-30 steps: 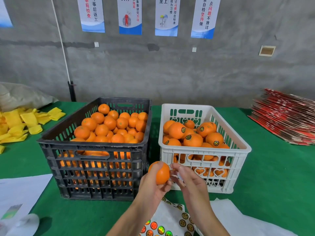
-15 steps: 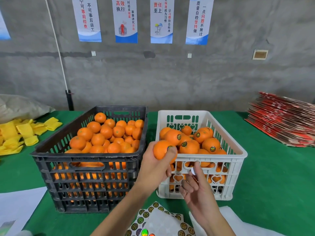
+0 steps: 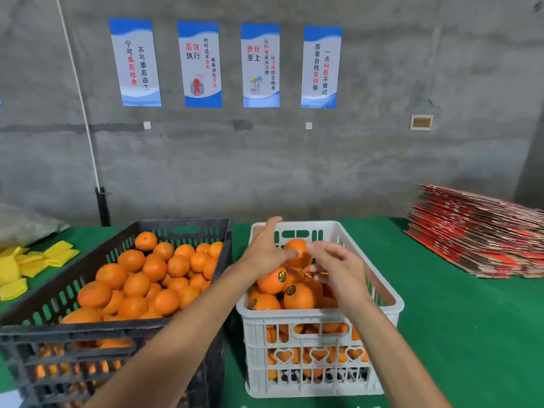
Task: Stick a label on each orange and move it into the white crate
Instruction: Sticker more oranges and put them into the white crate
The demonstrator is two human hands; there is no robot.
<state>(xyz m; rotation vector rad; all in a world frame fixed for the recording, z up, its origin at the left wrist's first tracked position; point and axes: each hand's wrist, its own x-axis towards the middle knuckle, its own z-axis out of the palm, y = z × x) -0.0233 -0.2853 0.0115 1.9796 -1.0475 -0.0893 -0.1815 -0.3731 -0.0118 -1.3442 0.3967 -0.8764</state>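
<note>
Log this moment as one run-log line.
left hand: holding orange | right hand: open beside it | place: over white crate | step: placing

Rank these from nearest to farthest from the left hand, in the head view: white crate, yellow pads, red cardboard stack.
1. white crate: directly under the left hand.
2. yellow pads: far left on the table.
3. red cardboard stack: far right.
</note>
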